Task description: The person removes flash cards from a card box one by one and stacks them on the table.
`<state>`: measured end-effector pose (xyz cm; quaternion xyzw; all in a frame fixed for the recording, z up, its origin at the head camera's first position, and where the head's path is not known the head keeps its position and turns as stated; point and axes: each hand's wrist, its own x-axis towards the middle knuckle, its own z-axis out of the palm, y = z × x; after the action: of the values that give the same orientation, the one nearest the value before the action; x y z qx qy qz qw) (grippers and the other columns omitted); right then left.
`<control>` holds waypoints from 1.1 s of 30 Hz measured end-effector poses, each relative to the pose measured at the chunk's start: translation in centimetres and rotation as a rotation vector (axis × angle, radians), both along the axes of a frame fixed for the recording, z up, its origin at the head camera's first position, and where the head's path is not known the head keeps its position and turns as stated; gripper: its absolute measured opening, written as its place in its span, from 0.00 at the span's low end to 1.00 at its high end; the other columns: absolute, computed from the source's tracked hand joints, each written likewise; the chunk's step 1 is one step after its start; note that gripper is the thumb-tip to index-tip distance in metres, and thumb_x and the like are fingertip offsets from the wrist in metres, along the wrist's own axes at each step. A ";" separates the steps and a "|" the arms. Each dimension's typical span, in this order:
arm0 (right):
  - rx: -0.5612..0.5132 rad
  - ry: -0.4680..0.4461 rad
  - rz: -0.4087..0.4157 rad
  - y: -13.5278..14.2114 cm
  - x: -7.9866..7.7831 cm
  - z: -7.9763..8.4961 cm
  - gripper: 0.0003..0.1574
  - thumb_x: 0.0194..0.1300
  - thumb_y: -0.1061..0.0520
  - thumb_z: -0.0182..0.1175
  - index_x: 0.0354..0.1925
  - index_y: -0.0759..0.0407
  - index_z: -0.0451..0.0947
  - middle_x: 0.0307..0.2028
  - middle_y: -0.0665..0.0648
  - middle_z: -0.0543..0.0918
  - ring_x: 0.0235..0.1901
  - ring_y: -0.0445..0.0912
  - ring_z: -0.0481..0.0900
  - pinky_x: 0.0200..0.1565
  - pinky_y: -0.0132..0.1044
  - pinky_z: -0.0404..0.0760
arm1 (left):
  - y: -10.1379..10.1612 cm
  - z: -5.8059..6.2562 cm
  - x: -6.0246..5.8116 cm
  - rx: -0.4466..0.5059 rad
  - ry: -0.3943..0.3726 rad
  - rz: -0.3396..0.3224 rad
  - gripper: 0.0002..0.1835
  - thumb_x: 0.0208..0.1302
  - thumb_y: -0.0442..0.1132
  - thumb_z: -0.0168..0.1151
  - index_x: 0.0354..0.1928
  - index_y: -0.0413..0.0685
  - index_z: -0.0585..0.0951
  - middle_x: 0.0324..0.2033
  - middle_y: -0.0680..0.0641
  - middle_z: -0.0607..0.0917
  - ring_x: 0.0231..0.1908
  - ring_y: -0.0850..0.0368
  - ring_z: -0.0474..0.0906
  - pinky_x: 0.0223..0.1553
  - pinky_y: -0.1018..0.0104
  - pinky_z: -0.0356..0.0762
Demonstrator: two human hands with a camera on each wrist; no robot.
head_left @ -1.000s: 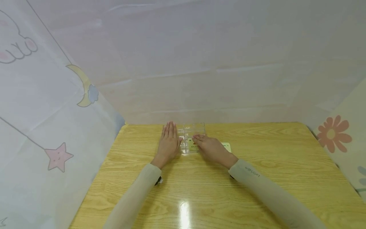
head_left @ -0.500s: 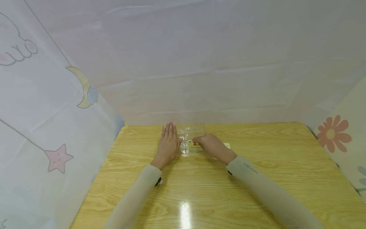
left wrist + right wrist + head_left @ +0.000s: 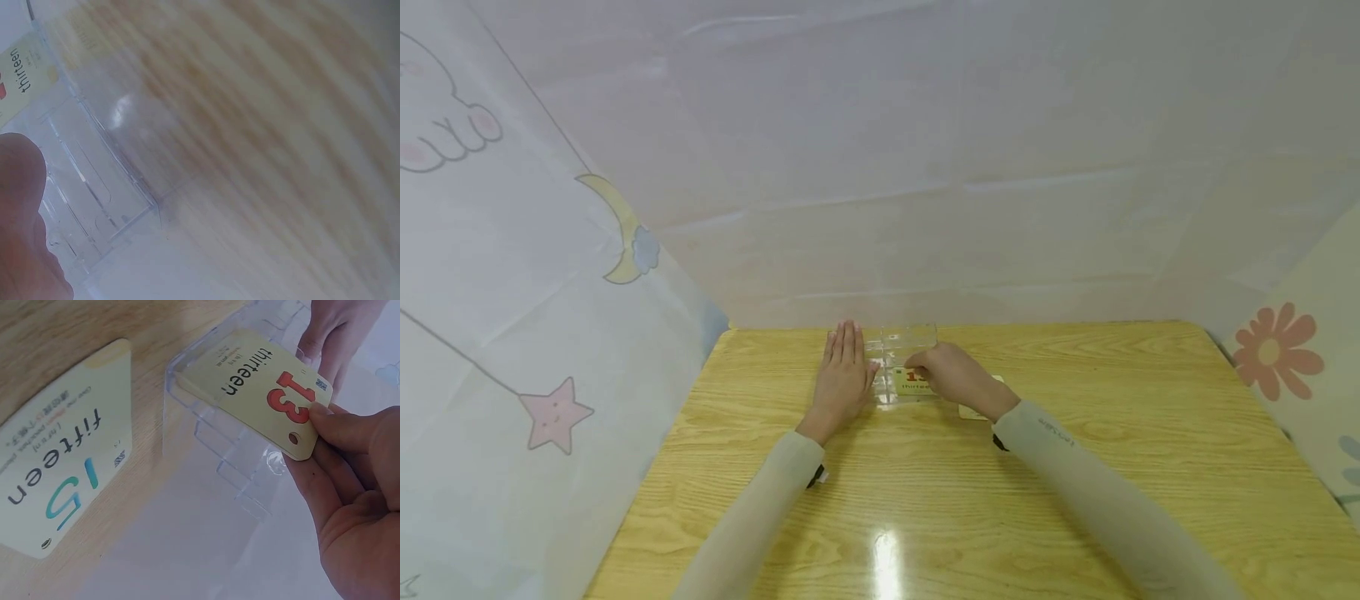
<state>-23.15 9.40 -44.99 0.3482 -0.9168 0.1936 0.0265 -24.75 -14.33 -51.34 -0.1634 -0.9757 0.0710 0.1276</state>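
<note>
A clear plastic tiered rack [image 3: 910, 335] stands at the back of the table. My left hand [image 3: 841, 379] rests on its left part with fingers straight. In the left wrist view the left thumb [image 3: 22, 187] lies by the rack's clear steps. A pale yellow number card [image 3: 259, 387], printed with a red 13 and "thirteen", leans in the rack's front tier. My right hand [image 3: 356, 469] pinches the edge of that card near its punched hole, thumb on the printed face. In the head view the right hand [image 3: 958, 382] covers the card's right end.
A second card [image 3: 69, 450], marked 15 and "fifteen", lies face up on the wooden table [image 3: 850, 533], right of the rack and partly under the right forearm. A pale printed cloth backdrop [image 3: 880, 208] rises behind the table and at its sides.
My right hand has shifted from fingers laid over the card's face to a pinch at its edge, uncovering more of the red number. The left hand has stayed put on the rack.
</note>
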 end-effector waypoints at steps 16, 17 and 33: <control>0.006 -0.105 0.021 0.0 -0.8 0.6 0.15 0.78 0.66 0.57 0.55 0.64 0.86 0.44 0.61 0.92 0.38 0.48 0.91 0.47 0.44 0.90 | 0.0 0.1 0.0 0.012 -0.015 0.006 0.42 0.85 0.56 0.40 0.83 0.31 0.45 0.84 0.33 0.41 0.85 0.38 0.45 0.86 0.47 0.40; 0.006 -0.105 0.021 0.0 -0.8 0.7 0.15 0.78 0.66 0.57 0.55 0.64 0.86 0.44 0.61 0.92 0.39 0.49 0.91 0.47 0.44 0.90 | 0.1 0.1 0.0 0.015 -0.023 0.008 0.42 0.85 0.56 0.41 0.83 0.31 0.45 0.84 0.33 0.41 0.85 0.38 0.44 0.86 0.47 0.39; 0.015 -0.086 -0.004 0.5 -1.7 1.3 0.11 0.77 0.61 0.60 0.49 0.59 0.88 0.42 0.57 0.92 0.40 0.47 0.90 0.46 0.44 0.90 | 0.2 0.1 -0.1 0.023 -0.044 0.009 0.42 0.86 0.56 0.40 0.83 0.32 0.44 0.84 0.33 0.41 0.85 0.38 0.42 0.86 0.48 0.37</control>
<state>-24.86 9.88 -43.72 0.3381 -0.9192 0.2016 -0.0150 -24.86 -14.13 -51.21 -0.1589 -0.9798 0.0567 0.1075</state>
